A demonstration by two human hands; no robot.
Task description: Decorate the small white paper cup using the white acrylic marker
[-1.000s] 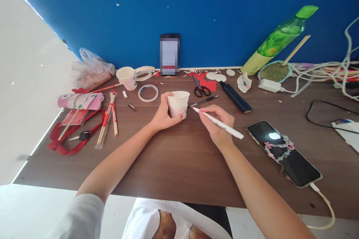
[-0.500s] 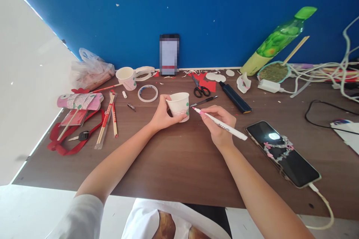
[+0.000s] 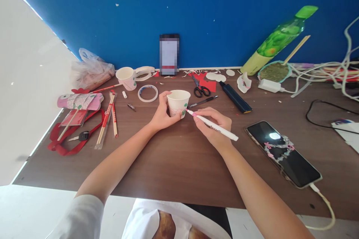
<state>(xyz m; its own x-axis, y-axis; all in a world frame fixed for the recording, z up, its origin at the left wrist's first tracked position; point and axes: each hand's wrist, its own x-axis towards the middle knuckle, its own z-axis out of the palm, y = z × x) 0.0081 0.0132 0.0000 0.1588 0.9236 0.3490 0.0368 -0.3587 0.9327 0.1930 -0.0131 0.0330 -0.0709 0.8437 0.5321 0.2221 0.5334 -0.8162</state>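
A white paper cup [image 3: 178, 101] with green spots and pink line marks stands over the middle of the table, its mouth facing up. My left hand [image 3: 162, 115] is wrapped round its left side, thumb across the front. Between the fingers of my right hand [image 3: 214, 125] is a white marker [image 3: 220, 130] with a pink tip. That tip is at the cup's right side, touching or almost touching the wall. Just behind the cup lies a black pen [image 3: 206, 101].
Scissors [image 3: 200, 87], a tape roll [image 3: 147, 93] and a second paper cup [image 3: 126, 77] lie behind. Leftward are wrapped chopsticks [image 3: 105, 121] and a pink paper fish [image 3: 81, 101]. A phone [image 3: 297, 168], dark case [image 3: 235, 98] and leaning bottle [image 3: 277, 39] are on the right.
My right hand has moved left with the marker, bringing its tip to the cup. The cup has turned and risen slightly in my left hand.
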